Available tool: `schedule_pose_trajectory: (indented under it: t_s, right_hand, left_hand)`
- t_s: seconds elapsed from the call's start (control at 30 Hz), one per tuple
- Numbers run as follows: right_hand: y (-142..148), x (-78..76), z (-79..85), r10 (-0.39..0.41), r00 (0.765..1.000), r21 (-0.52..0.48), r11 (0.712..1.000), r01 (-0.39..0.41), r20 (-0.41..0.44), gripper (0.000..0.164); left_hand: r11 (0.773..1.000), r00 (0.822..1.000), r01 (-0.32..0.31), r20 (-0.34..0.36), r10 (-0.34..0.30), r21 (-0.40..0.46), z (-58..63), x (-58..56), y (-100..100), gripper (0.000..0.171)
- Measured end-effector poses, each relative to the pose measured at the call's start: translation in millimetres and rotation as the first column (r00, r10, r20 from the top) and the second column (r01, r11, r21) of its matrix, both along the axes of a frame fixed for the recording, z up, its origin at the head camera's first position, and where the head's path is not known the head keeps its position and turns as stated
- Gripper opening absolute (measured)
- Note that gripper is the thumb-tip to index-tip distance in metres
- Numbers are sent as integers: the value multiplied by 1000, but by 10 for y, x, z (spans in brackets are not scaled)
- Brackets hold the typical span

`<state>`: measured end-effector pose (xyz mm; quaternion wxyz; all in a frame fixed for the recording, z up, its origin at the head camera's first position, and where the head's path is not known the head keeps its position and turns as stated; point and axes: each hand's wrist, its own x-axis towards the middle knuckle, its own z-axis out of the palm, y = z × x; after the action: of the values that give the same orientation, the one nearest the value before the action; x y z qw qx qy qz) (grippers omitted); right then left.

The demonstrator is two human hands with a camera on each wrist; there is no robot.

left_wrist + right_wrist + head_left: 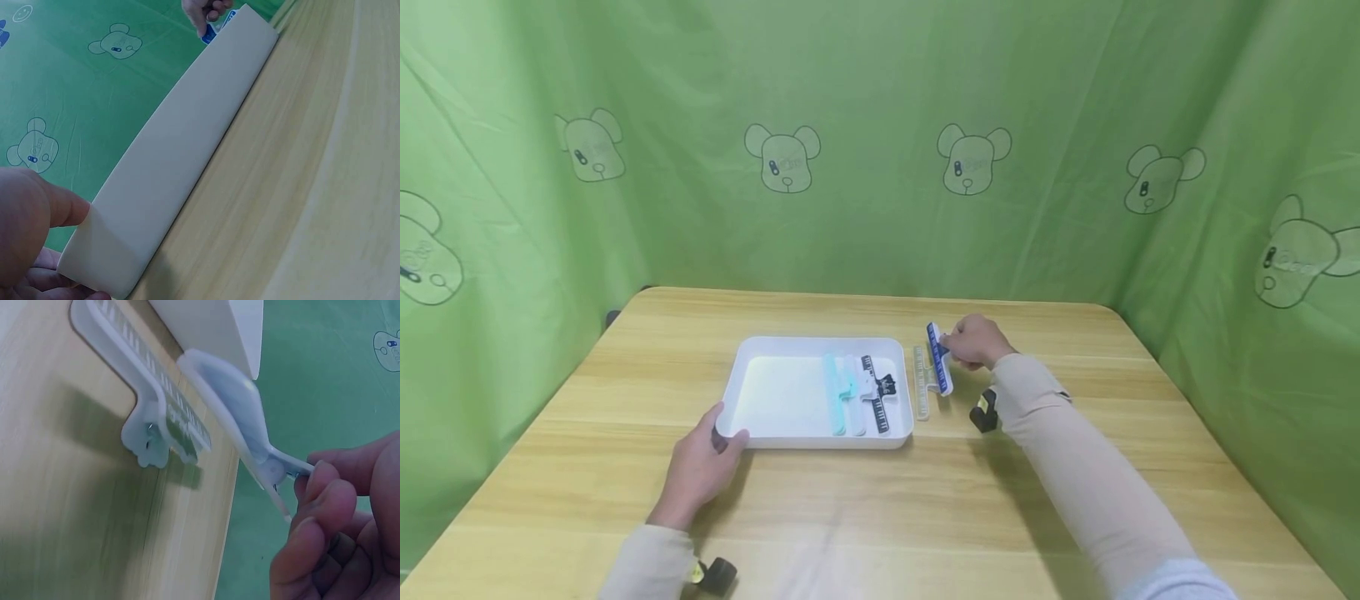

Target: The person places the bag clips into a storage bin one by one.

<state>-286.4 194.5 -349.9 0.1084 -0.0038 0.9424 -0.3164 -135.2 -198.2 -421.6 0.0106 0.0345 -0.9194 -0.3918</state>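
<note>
My right hand pinches a blue clip by its handle tab, between thumb and fingers. White marks run along its long bar, and it hangs above the table, right of a white tray. Under and beside it, a clear ruler-edged clip lies on the table; in the right wrist view this clip rests next to the tray wall. My left hand grips the tray's near left corner, thumb at the rim. Inside the tray's right side lie turquoise, white and black clips in a row.
A wooden table carries the tray. Green curtains with bear-head outlines hang behind it and at both sides. Small black devices are worn at both wrists, close to the tabletop.
</note>
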Motion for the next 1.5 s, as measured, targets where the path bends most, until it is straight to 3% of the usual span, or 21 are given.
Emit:
schedule_pose_trajectory:
  t_s: [0.2, 1.13, 1.5]
  right_hand:
    - [-64, 31, 23, -1, 1000, -29, 1000, 1, -2, 31]
    - [-332, 104, 177, 46, 994, 15, 999, -45, -102, 31]
    - [-419, 101, 166, 47, 994, -39, 998, -51, -94, 33]
  left_hand:
    - [1000, 1000, -1, 5, 1, 3, -11, 3, 2, 69]
    - [1000, 1000, -5, 7, 5, 5, 16, 4, 14, 70]
    - [1000, 1000, 1, 9, -1, 0, 1, 11, 17, 70]
